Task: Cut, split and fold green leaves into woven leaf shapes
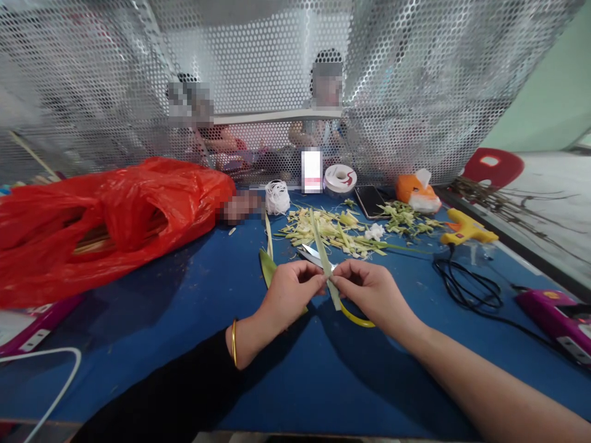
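Both hands pinch a pale green leaf strip (320,237) near its lower end. My left hand (289,292) grips it from the left with thumb and forefinger, and my right hand (369,286) from the right, fingertips nearly meeting. The strip points up and away from me. Beneath it on the table lie scissors (310,254) with a yellow handle (355,318), partly hidden by the strip and my right hand. A broader green leaf (266,268) lies behind my left hand, its middle covered.
Beyond my hands, leaf scraps (323,229) cover part of the blue table (184,307). A red plastic bag (138,184) fills the left. At right are a yellow glue gun (468,229), its black cable (471,295) and a purple power strip (549,314). People sit behind the perforated screen (258,55).
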The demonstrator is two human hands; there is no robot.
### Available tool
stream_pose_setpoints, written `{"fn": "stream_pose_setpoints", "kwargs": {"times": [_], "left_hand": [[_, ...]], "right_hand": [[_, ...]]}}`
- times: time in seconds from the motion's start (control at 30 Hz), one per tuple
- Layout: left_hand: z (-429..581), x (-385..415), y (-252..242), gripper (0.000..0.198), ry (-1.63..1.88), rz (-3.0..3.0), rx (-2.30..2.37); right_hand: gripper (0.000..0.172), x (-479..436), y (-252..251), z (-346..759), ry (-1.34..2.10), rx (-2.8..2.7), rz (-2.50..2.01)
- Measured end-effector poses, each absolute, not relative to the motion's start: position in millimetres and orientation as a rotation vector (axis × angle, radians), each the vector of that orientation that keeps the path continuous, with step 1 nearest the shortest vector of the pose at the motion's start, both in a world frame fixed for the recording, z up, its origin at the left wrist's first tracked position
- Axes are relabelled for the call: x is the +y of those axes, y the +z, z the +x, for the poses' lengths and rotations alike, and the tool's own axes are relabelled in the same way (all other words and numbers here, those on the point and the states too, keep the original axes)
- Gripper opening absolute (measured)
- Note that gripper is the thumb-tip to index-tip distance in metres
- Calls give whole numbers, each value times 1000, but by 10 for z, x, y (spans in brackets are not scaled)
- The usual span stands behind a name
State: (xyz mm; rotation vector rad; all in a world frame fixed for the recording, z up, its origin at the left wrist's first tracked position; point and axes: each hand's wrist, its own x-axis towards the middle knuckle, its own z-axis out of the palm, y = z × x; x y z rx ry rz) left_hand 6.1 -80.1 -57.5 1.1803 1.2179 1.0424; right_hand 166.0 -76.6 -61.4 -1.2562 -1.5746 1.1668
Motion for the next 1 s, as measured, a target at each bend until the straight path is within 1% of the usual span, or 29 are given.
{"fn": "stream_pose_setpoints", "kwargs": {"times": [0.1,0.2,0.33,0.7,1.0], "left_hand": [[72,-808,-575,7,1054,1171,1216],[78,-817,-574,12,1054,1169,1206],[87,-826,-564,19,1049,1150,1195],[112,-826,-536,22,1038,1081,1161],[115,-832,-604,30,1021,962,1084]], "right_hand": [[12,-766,-629,1652,1211,-1537,-1248],[12,-771,-624,1644,1256,-1498,-1222],[15,-779,-578,1637,1325,-1424,-1226],[28,-788,-585,1633,1536,-1300,-1140],[30,-804,-590,1606,1727,-1137,-1014]]}}
